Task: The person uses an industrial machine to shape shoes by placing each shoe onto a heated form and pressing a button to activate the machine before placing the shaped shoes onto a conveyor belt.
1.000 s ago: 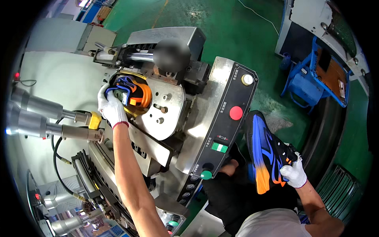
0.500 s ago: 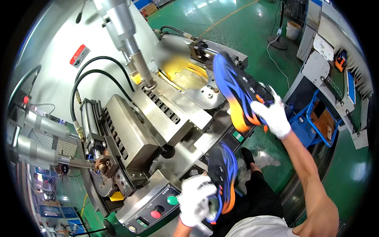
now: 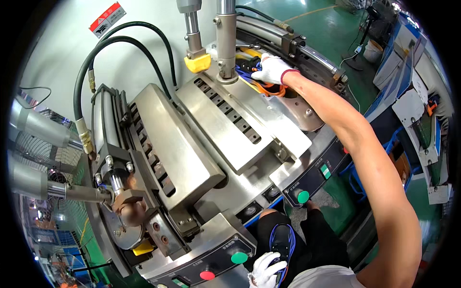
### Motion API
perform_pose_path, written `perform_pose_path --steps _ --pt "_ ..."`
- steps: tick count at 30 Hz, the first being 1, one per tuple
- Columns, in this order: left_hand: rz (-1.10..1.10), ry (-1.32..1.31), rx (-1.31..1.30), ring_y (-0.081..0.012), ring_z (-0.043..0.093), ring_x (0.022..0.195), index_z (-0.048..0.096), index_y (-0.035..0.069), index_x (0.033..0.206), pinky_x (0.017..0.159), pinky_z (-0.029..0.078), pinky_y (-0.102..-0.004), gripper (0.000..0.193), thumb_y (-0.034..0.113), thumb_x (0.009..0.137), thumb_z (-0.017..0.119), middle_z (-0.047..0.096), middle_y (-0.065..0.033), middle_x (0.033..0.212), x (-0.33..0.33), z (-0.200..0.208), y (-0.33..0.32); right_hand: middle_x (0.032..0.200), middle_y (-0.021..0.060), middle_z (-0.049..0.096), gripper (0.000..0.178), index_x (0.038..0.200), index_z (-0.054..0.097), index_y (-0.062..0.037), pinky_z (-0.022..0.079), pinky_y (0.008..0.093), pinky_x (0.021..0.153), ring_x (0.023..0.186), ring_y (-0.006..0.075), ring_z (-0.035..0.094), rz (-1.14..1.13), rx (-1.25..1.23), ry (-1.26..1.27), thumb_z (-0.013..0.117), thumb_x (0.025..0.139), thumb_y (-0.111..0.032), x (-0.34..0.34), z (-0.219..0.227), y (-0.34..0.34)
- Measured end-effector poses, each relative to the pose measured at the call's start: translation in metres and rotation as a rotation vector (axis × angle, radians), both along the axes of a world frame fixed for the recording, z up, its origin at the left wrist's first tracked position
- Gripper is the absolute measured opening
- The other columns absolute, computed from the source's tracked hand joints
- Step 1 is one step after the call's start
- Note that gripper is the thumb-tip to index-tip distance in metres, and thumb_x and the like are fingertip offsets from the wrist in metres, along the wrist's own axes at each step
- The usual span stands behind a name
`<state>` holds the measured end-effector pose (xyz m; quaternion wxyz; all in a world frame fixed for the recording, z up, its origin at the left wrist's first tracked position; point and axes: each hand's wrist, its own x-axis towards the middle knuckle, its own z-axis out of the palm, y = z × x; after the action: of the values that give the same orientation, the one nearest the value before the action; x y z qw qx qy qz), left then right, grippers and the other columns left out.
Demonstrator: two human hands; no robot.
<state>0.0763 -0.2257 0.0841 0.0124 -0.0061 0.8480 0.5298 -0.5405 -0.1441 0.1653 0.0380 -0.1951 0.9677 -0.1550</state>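
Observation:
My right hand (image 3: 272, 70), in a white knit glove, reaches far out over the machine and grips a sneaker (image 3: 248, 64) with black, blue and orange parts. This sneaker lies in the yellow-edged station beside an upright metal cylinder (image 3: 226, 43); the cylinder and my glove hide part of it. Close to my body, at the lower edge, my gloved left hand (image 3: 265, 270) has its fingers over a second sneaker (image 3: 282, 240), black with blue edging. That one is held upright in front of my dark shorts.
Two slotted steel covers (image 3: 173, 149) fill the machine's middle. A yellow pad (image 3: 198, 63) hangs from a rod at the back. Black hoses (image 3: 129, 41) arch behind. Along the front run a green button (image 3: 239, 258), a red button (image 3: 207, 275) and another green button (image 3: 302, 196).
My right hand has carried its sneaker from above the floor at right into the machine's far station. My left hand and its sneaker have dropped lower, near my lap. My view has shifted.

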Motion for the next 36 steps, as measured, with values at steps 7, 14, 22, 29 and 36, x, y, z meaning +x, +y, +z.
perform_pose_path --steps 7,14,22,29,36 --pt "-0.032 0.055 0.013 -0.0366 0.056 0.134 0.078 0.017 0.113 0.113 0.045 -0.0463 0.031 0.016 0.090 0.058 0.066 -0.0120 0.137 -0.009 0.001 -0.001 0.135 0.0298 0.065 0.087 0.146 0.050 0.0080 0.052 0.0407 0.106 0.123 0.0428 0.065 0.099 -0.153 0.084 0.071 0.087 -0.053 0.066 0.037 0.019" --pt "-0.052 0.251 0.007 -0.0356 0.064 0.123 0.075 0.010 0.115 0.107 0.051 -0.0441 0.037 0.000 0.081 0.065 0.070 -0.0144 0.126 -0.006 -0.020 -0.001 0.156 0.0278 0.048 0.079 0.151 0.049 0.0017 0.039 0.0526 0.121 0.145 0.0455 0.047 0.502 -0.615 0.310 0.081 0.089 -0.036 0.342 -0.016 0.093" --pt "0.022 0.089 0.300 -0.0308 0.063 0.130 0.075 0.004 0.110 0.121 0.040 -0.0435 0.034 -0.005 0.082 0.058 0.074 -0.0144 0.122 -0.019 -0.031 0.034 0.169 0.0293 0.027 0.094 0.161 0.032 0.0057 0.017 0.0522 0.131 0.158 0.0475 0.022 0.252 -0.317 0.140 0.068 0.095 -0.050 0.382 -0.109 0.125" --pt "0.108 0.134 0.428 -0.0262 0.067 0.112 0.072 0.000 0.100 0.108 0.048 -0.0384 0.028 -0.014 0.081 0.057 0.072 -0.0132 0.110 -0.068 0.018 0.140 0.171 0.0300 0.020 0.115 0.166 0.019 0.0027 0.023 0.0482 0.129 0.160 0.0443 0.019 0.071 -0.524 -0.203 0.078 0.087 -0.056 0.569 -0.077 0.288" --pt "-0.562 0.655 0.428 -0.0370 0.061 0.130 0.073 0.002 0.104 0.122 0.036 -0.0520 0.031 -0.013 0.079 0.061 0.070 -0.0174 0.125 -0.114 0.122 0.335 0.163 0.0293 0.036 0.101 0.162 0.029 0.0048 0.030 0.0457 0.126 0.153 0.0418 0.036 -0.365 -0.857 0.483 0.082 0.085 -0.033 0.584 0.006 0.367"
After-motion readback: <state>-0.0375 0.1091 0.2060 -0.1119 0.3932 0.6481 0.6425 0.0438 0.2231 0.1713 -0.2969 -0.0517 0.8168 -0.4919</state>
